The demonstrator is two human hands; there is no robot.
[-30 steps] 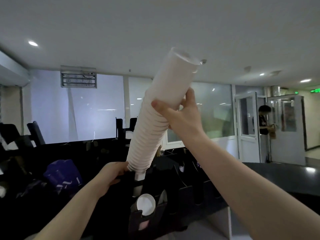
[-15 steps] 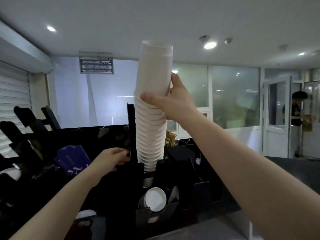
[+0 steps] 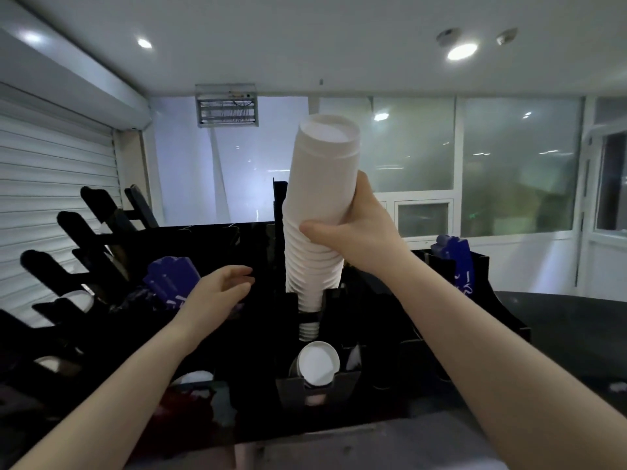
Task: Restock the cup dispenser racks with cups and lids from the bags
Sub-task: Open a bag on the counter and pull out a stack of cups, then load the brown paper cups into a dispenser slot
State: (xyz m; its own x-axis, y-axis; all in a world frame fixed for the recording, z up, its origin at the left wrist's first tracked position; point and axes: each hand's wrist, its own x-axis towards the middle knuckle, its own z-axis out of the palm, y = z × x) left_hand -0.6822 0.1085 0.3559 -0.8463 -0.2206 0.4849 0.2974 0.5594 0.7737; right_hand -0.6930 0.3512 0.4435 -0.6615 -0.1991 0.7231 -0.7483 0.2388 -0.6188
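The right hand (image 3: pixel 356 239) has its grip wrapped round the cup stack (image 3: pixel 319 198), whose foot sits in the rack slot (image 3: pixel 288 313). The left hand (image 3: pixel 220 290) has a wide, empty grip. Pushed down at a tilt, the stack could jam or buckle.

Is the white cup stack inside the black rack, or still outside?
Partly in: the cup stack has its lower end in the rack slot; most stands above, gripped by the right hand.

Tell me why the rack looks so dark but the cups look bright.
Head view: the windows and ceiling light shine from behind, so the black rack loses detail while the white cup stack catches light; the wide lens bends edges.
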